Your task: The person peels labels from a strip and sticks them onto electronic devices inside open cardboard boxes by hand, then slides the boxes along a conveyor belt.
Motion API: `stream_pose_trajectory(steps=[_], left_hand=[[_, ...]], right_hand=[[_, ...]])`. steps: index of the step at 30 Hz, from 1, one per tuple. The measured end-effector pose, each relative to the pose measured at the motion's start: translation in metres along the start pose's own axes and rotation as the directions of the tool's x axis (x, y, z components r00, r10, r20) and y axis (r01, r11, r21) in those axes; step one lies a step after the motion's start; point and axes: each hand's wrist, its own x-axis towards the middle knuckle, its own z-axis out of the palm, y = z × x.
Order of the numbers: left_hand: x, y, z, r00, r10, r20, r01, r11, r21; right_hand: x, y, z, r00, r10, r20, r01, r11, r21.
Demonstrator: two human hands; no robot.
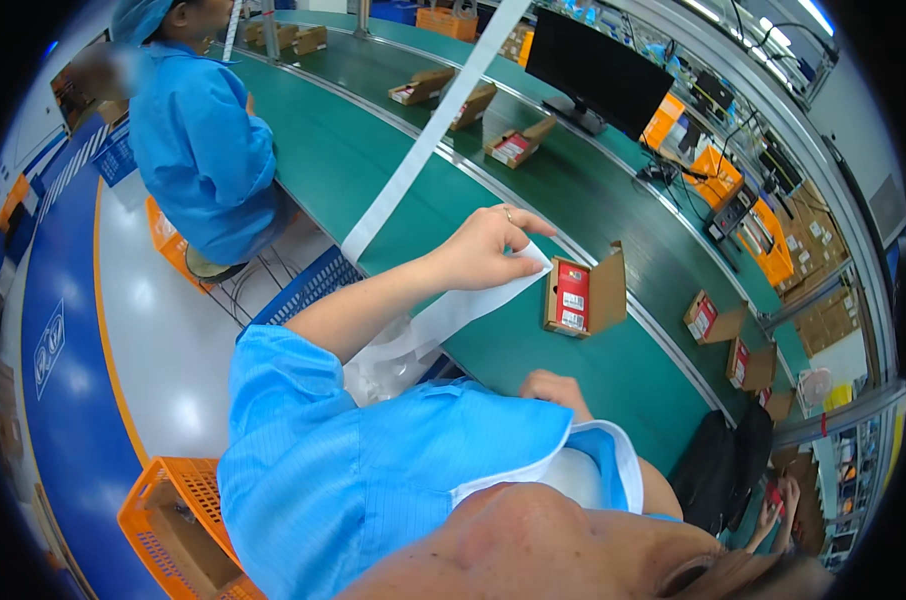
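My left hand [493,248] is raised over the green conveyor, with thumb and fingers pinched on the end of a white paper strip [453,312]. The strip hangs down from my fingers to a crumpled whitish heap [381,372] by the blue basket [308,290]. Just right of my fingertips sits an open cardboard box [605,290], its lid folded to the right. A red package [573,290] with white labels lies inside it. My right hand [557,388] is low over the conveyor edge, fingers curled, partly hidden by my blue smock; what it may hold is hidden.
More open boxes [521,142] with red contents stand along the belt [473,160]. A slanting white bar [438,125] crosses ahead. A co-worker in blue [198,140] sits at the left. A monitor [595,72] stands beyond. An orange crate [178,530] is at lower left.
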Motion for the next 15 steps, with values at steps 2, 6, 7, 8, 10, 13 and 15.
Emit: stream_pose_trajectory(steps=[2,6,7,8,10,13,15], left_hand=[[0.004,-0.001,0.005,1.000,-0.012,-0.004,0.012,0.996,-0.094],[0.008,-0.025,0.027,0.999,-0.044,0.018,0.047,0.970,-0.240],[0.009,-0.033,0.032,0.997,-0.056,0.058,0.071,0.955,-0.287],[0.011,-0.039,0.037,0.996,-0.062,0.062,0.077,0.955,-0.287],[0.016,-0.045,0.051,0.963,-0.200,0.180,0.250,0.913,-0.323],[0.022,-0.049,0.083,0.970,-0.172,0.169,0.218,0.928,-0.304],[0.021,-0.054,0.098,0.972,-0.180,0.149,0.220,0.918,-0.329]], right_hand=[[0.007,-0.006,-0.001,0.992,-0.060,0.109,0.055,0.997,0.046],[0.008,0.007,-0.024,0.987,-0.034,0.158,0.031,0.999,0.017],[0.008,0.002,-0.030,0.973,0.024,0.228,0.042,0.959,-0.281],[0.010,-0.002,-0.036,0.956,0.100,0.275,0.071,0.832,-0.550],[0.017,-0.002,-0.046,0.996,-0.049,0.070,0.083,0.721,-0.688],[0.041,-0.010,-0.057,0.952,-0.228,-0.205,-0.015,0.634,-0.773],[0.057,0.003,-0.057,0.931,-0.228,-0.286,-0.054,0.688,-0.724]])
